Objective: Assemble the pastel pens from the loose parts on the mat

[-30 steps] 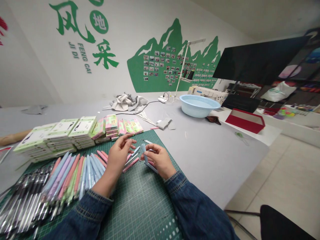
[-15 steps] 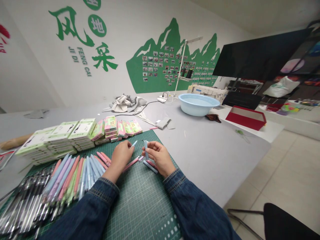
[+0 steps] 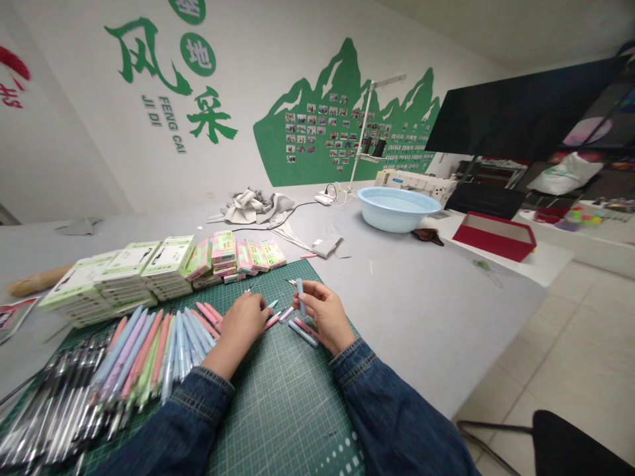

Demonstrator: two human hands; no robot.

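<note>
My left hand [image 3: 244, 322] is closed, its fingers pinched over the cutting mat [image 3: 278, 396] on a light-blue pen piece [image 3: 272, 304] whose pointed end shows beside the fingertips; the rest is hidden. In my right hand [image 3: 323, 311], thumb and fingers grip a light-blue pen barrel [image 3: 300, 296], held upright. Below that hand a blue pen barrel [image 3: 303, 334] and a pink one [image 3: 305, 325] lie on the mat. Between the hands rest a lilac pen piece [image 3: 286, 315] and a pink pen piece [image 3: 271, 322].
Left of my hands lie rows of coloured pens [image 3: 149, 350] and clear, dark-tipped pens [image 3: 54, 403]. Behind them stand stacked white-green boxes [image 3: 166, 264] and small pink-green boxes [image 3: 223, 248]. Farther back are crumpled cloth [image 3: 253, 206], a blue basin [image 3: 397, 215] and a red box [image 3: 493, 238].
My left hand has lowered and turned, bringing the blue piece's pointed end down toward the mat. My right hand still holds the barrel upright. The whole view has shifted slightly.
</note>
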